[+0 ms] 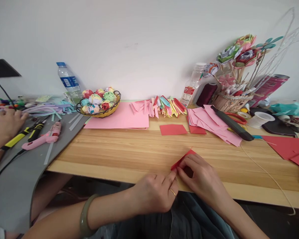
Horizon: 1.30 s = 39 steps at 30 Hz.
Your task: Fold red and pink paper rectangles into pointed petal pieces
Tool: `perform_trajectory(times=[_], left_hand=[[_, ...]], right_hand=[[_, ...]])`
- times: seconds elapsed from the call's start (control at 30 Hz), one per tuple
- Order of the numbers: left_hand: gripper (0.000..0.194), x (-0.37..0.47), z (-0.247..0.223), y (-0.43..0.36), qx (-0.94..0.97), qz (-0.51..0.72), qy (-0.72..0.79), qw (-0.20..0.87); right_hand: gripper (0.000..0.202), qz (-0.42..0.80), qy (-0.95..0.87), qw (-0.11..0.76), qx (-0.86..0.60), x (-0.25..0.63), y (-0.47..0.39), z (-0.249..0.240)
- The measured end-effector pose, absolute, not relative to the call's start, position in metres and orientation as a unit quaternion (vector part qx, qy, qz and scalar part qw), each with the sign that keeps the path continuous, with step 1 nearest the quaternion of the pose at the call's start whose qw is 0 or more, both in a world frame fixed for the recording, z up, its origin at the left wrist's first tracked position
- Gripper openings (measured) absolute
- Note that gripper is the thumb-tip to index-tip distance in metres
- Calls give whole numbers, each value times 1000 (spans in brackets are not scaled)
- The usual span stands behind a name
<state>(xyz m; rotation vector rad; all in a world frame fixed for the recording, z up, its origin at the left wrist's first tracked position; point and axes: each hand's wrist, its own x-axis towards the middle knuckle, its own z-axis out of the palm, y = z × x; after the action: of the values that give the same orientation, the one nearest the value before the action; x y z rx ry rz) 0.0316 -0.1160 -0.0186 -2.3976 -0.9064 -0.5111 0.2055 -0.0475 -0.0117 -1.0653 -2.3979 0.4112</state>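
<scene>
A small folded piece of red paper [183, 159] is at the table's front edge, between my two hands. My left hand [159, 191], with a ring on one finger and a bangle on the wrist, pinches its near left corner. From the right, my right hand [201, 172] has thumb and fingertips closed on the same paper, partly covering it. Farther back lies a flat red paper rectangle [173, 129]. Beside that are a stack of pink paper pieces [201, 119] and a dark-handled cutter-like tool [233, 124] resting on them.
Along the wall stand a basket of paper flowers [98, 115], folded paper strips [164, 106], a plastic bottle [193, 84] and a decorated pot [230, 101]. Red sheets [286, 147] lie right. A co-worker's hand [8, 122] and a pink glue gun [43, 137] are left.
</scene>
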Motion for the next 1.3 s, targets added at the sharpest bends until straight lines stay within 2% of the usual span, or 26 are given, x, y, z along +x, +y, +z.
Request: perform_trajectory(times=[0.17, 0.27, 0.47, 0.6, 0.7, 0.9, 1.0, 1.17, 1.3], left_hand=[[26, 29, -24, -116, -884, -189, -357, 236], [25, 27, -24, -116, -887, -184, -358, 226], [26, 17, -13, -111, -902, -151, -362, 179], [31, 12, -4, -102, -904, -124, -375, 165], [29, 9, -6, -93, -899, -109, -384, 182], [27, 0, -13, -76, -907, -117, -374, 152], [25, -2, -10, -68, -913, -118, -362, 148], [29, -3, -5, -57, -925, -111, -328, 155], [28, -3, -5, -52, -925, -103, -333, 149]], right_hand=[[7, 184, -878, 234, -374, 208, -44, -10], [10, 193, -888, 231, -347, 219, -41, -10], [26, 101, -941, 221, -235, 241, -51, -6], [25, 24, -949, 192, -249, 222, -75, -2], [36, -10, -943, 215, -254, 206, -86, -4], [24, 115, -913, 252, -300, 209, -65, 3], [23, 72, -887, 251, -380, 211, -39, 8], [18, 87, -885, 165, -426, 204, -11, 5], [14, 88, -878, 166, -441, 203, -6, 2]])
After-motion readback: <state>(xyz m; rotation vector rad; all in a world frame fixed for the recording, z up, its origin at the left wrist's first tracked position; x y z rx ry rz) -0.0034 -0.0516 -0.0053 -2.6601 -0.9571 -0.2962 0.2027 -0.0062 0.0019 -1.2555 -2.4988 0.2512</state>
